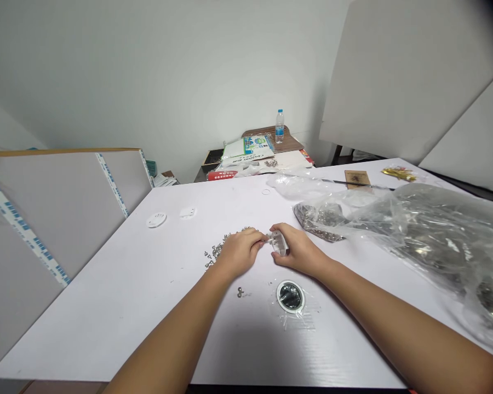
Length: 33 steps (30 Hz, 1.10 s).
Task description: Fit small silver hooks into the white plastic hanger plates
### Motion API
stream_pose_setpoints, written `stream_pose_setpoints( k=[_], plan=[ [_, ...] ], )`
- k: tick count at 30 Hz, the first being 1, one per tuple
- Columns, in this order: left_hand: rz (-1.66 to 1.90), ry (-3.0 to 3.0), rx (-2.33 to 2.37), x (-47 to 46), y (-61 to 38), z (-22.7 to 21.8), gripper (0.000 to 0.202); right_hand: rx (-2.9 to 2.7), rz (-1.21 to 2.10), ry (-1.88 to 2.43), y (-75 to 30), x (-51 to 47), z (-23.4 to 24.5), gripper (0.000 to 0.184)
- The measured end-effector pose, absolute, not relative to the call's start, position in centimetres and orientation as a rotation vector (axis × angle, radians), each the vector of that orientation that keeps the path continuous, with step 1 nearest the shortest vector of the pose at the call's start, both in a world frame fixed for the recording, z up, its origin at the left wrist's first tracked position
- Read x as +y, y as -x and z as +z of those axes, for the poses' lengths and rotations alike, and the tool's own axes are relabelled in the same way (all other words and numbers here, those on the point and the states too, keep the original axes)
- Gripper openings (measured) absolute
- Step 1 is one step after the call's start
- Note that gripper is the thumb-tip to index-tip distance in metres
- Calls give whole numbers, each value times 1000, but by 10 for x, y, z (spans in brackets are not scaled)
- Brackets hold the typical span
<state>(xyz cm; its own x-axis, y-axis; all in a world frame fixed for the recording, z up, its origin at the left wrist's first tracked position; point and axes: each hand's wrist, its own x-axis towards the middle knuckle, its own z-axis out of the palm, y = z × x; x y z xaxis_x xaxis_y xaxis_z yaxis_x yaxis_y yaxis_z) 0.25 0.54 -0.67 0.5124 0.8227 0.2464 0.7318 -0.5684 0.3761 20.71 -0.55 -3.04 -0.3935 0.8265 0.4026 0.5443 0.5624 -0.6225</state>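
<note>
A white tabletop spreads across the scene, its far edge short of a plain pale wall. Along the left side stands a grey panel with strips of blue-and-white tape; at the far right a large pale board leans at a slant. Beyond the far edge a water bottle with a blue cap stands upright on a brown board, beside printed packaging.

On the far left of the tabletop lie a round white piece and, just right of it, a squarish white piece. Clear plastic bags with metal parts inside cover much of the right side. At the near middle is a white-rimmed round fitting, dark inside, with clear film around it.

The white plastic housing is at the centre, in the right grip — thumb and fingers clasp it from the right, its hollow side turned left. The left grip meets that hollow side with thumb and fingertips drawn together; whether they pinch something small I cannot tell. Small metal pieces lie scattered just left of and beyond the left grip — a few more sit nearer.
</note>
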Motion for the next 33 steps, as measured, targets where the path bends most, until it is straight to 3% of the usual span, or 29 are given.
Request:
stream_pose_setpoints(
  k=[15,33],
  plan=[
    [498,-2555,1383,6,-3,-7,30,-2079,481,1138,-204,-4,-32,48],
    [357,-2604,1458,6,-13,0,22,-2051,398,1104,-202,-1,-40,47]
  ],
)
